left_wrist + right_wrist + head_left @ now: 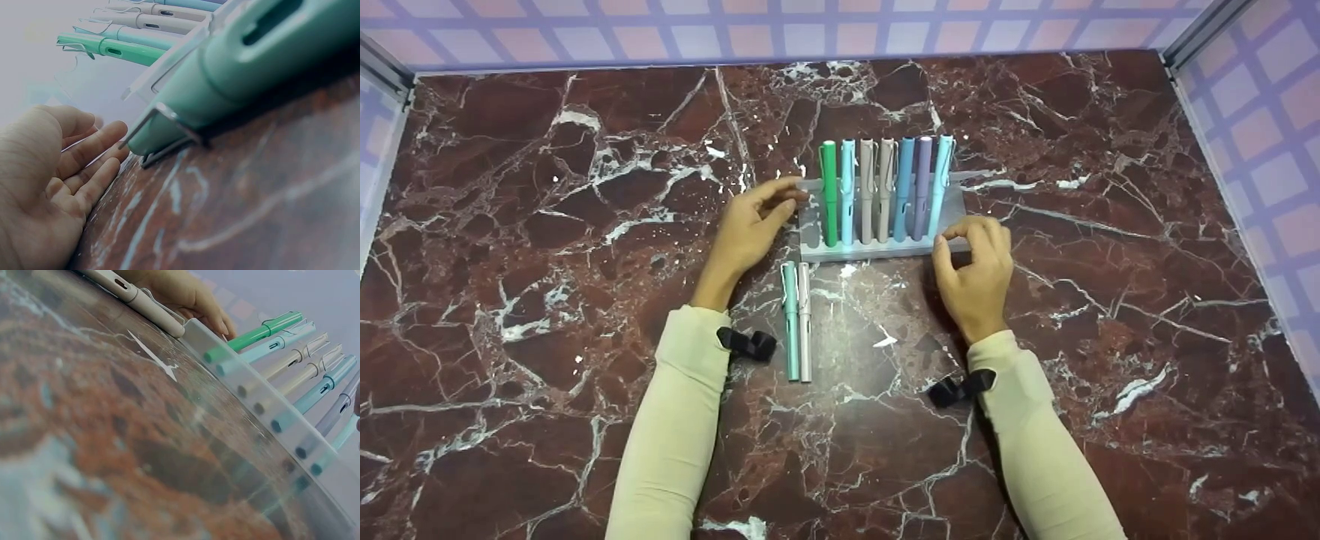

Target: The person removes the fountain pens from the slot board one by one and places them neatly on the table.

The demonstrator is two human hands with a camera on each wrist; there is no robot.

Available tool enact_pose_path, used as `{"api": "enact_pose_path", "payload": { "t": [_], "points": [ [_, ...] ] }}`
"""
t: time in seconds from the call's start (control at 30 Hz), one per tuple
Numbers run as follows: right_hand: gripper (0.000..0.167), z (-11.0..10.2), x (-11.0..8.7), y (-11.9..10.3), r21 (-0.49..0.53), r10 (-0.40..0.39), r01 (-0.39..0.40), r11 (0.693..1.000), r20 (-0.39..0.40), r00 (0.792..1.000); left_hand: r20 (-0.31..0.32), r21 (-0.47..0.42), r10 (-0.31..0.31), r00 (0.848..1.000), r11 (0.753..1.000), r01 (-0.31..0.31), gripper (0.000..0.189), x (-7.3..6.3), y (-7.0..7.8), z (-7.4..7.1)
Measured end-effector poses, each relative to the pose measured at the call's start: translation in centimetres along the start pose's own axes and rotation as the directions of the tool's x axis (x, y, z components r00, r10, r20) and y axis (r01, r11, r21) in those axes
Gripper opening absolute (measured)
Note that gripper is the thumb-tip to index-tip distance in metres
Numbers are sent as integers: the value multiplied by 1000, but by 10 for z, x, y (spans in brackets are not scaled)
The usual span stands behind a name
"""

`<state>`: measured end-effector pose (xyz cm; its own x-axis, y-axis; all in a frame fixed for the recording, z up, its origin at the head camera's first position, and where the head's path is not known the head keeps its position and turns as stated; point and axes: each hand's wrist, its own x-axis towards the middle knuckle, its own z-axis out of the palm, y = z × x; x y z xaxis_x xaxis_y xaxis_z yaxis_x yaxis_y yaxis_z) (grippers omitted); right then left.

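A clear pen stand [877, 251] holds several upright capped pens in a row. From the left come a green pen [830, 195], a light blue pen [847, 191], two grey-beige pens, a blue pen [904, 187], a purple pen [922, 187] and another light blue pen [941, 184]. My left hand [754, 225] is at the stand's left edge, fingers loosely extended and holding nothing; contact is unclear. At the front right corner is my right hand [979, 262], thumb and forefinger bent toward each other. Whether they pinch the stand is hidden.
A teal pen [790, 322] and a pale pinkish-grey pen [805, 322] lie side by side on the marbled table [547, 420], in front of the stand's left end. Checkered panels [780, 34] border the table at the back and sides.
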<state>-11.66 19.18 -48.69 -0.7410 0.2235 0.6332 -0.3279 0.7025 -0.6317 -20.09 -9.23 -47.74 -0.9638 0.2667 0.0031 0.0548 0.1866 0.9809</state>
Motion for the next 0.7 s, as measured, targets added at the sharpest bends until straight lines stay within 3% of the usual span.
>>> {"api": "enact_pose_path", "payload": {
  "t": [0.2, 0.4, 0.57, 0.7],
  "points": [
    [21, -1, 1, 0, -59, 71, -68, 996, 63, 995, 3, -1, 1, 1000, 1000, -1, 35, 0, 1, 1],
    [39, -1, 2, 0, -82, 169, -155, 984, 196, 966, 3, 2, -10, 1000, 1000, 10, 34, 0, 1, 0],
    [36, -1, 5, 1, -51, 245, -240, 969, 246, 938, 1, 15, -15, 1000, 1000, 15, 35, -1, 2, 0],
    [32, -1, 7, 2, -45, 254, -251, 967, 248, 935, 0, 18, -4, 1000, 1000, 4, 35, -1, 1, 0]
  ]
}}
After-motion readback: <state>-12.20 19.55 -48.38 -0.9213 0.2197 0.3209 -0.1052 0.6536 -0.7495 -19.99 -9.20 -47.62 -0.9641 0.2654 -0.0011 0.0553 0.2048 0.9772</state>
